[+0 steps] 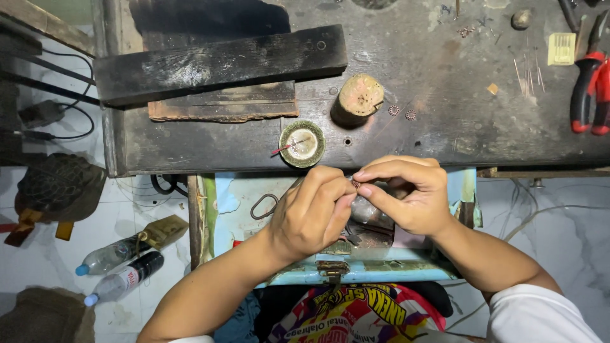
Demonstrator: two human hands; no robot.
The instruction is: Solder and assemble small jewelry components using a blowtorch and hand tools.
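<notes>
Head view: left hand (pixel 311 213) and right hand (pixel 406 194) met over an open blue drawer (pixel 375 270), fingertips of both pinched together on a tiny ring (pixel 355 183). Dark counter (pixel 445 121) above carried a round dish (pixel 303 143), wooden peg (pixel 358 99), red pliers (pixel 591 89).

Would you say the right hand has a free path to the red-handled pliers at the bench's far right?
Probably yes: the dark bench between the right hand and the red-handled pliers holds only tiny bits, but the fingers are pinching a small piece with the left hand.
</notes>
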